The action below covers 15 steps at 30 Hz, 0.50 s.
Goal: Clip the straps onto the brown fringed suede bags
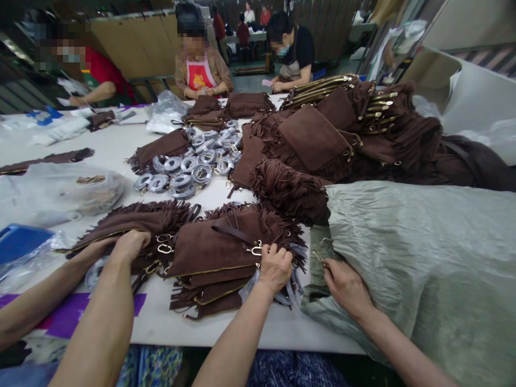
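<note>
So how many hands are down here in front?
4: a co-worker's two hands on the left bags, the left hand on the middle bag, the right hand at the green sheet.

Workshop interior, long white worktop [121, 145] running back. Tan wooden partition panels [133, 45] behind the seated co-workers, dark brown slatted wall [330, 27] further right. Dull green floor [258, 81] past the worktop end. Second table [245, 37] deep in the room, people around it. Even indoor light.

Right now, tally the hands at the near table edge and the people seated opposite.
Wearer's hands: 2, left hand, right hand
Co-worker's hands: 2
People seated opposite: 3
Total: 7
</note>
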### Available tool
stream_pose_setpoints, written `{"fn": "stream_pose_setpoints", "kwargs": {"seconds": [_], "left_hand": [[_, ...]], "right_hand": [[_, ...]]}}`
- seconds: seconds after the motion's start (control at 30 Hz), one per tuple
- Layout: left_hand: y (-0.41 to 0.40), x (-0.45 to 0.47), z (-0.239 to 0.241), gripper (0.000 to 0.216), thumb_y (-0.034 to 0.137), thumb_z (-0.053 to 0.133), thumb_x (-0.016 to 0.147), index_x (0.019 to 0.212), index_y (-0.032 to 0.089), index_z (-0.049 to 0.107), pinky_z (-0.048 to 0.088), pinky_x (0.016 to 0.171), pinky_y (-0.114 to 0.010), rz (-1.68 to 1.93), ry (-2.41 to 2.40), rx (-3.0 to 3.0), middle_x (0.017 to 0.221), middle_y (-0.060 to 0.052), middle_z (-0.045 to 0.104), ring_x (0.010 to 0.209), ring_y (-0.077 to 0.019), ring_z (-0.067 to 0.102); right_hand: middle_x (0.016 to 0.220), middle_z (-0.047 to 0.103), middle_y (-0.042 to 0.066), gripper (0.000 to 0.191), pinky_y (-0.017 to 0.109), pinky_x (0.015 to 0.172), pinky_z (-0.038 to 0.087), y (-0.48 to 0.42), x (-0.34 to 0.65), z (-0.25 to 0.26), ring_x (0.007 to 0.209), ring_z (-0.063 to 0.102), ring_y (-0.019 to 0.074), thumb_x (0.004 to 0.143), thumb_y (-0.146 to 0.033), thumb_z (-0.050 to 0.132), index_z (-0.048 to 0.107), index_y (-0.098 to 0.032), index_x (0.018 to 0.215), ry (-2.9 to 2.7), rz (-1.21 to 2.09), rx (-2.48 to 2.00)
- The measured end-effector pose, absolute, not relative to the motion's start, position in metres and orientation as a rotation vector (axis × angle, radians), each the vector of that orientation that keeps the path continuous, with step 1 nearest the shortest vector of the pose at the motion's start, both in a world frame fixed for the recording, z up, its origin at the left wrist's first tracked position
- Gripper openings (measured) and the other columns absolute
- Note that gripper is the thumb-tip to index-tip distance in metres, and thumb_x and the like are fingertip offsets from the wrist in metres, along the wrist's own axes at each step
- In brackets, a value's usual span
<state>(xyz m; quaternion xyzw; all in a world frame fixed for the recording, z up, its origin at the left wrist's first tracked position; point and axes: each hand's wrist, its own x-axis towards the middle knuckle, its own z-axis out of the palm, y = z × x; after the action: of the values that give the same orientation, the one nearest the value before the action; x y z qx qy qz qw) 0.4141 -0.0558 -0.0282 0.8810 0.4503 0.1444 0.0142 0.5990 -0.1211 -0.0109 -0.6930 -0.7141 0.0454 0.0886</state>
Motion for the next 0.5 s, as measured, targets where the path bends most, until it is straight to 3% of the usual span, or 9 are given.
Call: {"fn": "stream_pose_setpoints", "kwargs": {"seconds": [0.1, 0.23, 0.5], "left_hand": [[-0.056, 0.414, -0.026, 0.005, 0.02, 0.054, 0.073, 0.069, 0.02, 0.052, 0.028, 0.075, -0.038, 0.465, 1.395, 2.748, 0.07, -0.002, 0.054, 0.077, -0.02, 0.043], [-0.057, 0.415, -0.026, 0.006, 0.019, 0.054, 0.073, 0.068, 0.02, 0.051, 0.028, 0.076, -0.038, 0.519, 1.393, 2.756, 0.069, -0.001, 0.053, 0.077, -0.0199, 0.044], [-0.057, 0.415, -0.031, 0.009, 0.018, 0.057, 0.071, 0.066, 0.02, 0.049, 0.029, 0.075, -0.037, 0.587, 1.404, 2.751, 0.069, -0.001, 0.052, 0.078, -0.0202, 0.044]], "right_hand": [[0.082, 0.064, 0.005, 0.026, 0.029, 0.071, 0.046, -0.122, 0.583, 0.0, 0.074, 0.059, 0.0178, 0.08, -0.032, 0.044, 0.054, -0.017, 0.099, -1.621, 0.559, -1.885], [0.074, 0.064, 0.002, 0.033, 0.027, 0.062, 0.045, -0.116, 0.569, 0.003, 0.066, 0.058, 0.0167, 0.067, -0.044, 0.058, 0.059, -0.017, 0.086, -0.909, 1.168, -1.625], [0.064, 0.059, -0.004, 0.025, 0.026, 0.061, 0.043, -0.108, 0.561, 0.003, 0.06, 0.057, 0.0145, 0.059, -0.037, 0.066, 0.053, -0.02, 0.073, -0.437, 1.501, -1.425]]}}
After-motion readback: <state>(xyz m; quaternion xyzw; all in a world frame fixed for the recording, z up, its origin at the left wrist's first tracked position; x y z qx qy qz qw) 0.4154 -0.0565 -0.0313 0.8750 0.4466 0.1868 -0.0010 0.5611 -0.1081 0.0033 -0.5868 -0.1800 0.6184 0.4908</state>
